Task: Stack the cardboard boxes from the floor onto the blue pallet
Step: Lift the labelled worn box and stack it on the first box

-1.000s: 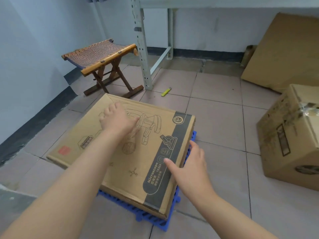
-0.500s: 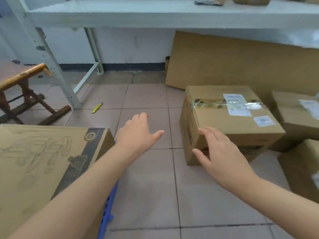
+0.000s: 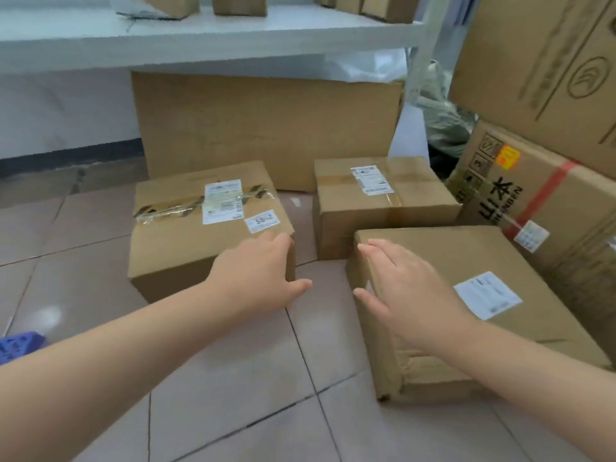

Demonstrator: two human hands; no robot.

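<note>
Three taped cardboard boxes sit on the tiled floor. The left box (image 3: 186, 235) carries white labels and striped tape. A smaller box (image 3: 383, 208) stands behind to the right. A flatter box (image 3: 500, 261) with one white label lies at the near right. My left hand (image 3: 256, 275) hovers open in front of the left box's right corner. My right hand (image 3: 403, 288) is open over the near-right box's left edge. Neither hand holds anything. A corner of the blue pallet (image 3: 18, 345) shows at the far left edge.
A large flat carton (image 3: 266, 128) leans against the wall under a white shelf (image 3: 200, 38) that holds small boxes. Big printed cartons (image 3: 550, 201) are stacked at the right. Crumpled plastic wrap (image 3: 443, 111) lies behind them.
My view has swung right, away from the pallet and the microscope box on it. Both hands have moved forward toward the floor boxes, and two more boxes have come into view.
</note>
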